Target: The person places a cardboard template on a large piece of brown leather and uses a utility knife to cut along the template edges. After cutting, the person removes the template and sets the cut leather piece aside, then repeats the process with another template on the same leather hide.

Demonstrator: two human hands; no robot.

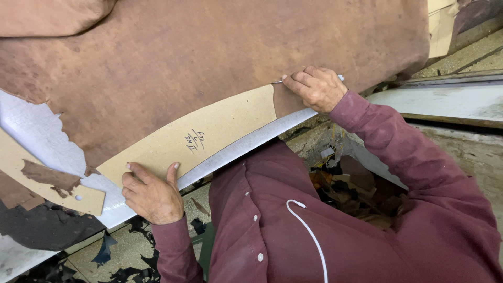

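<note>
A large brown leather hide lies spread over a white cutting table. On it rests a long curved cardboard template with some handwriting. My left hand presses down the template's near left end with fingers and thumb. My right hand is closed around a thin silver pen or knife, whose tip sits at the template's far right end on the leather.
A second cardboard pattern piece with leather scraps lies at the left. Dark offcuts litter the tiled floor below the table edge. A scrap-filled bin sits to my right, beside a grey ledge.
</note>
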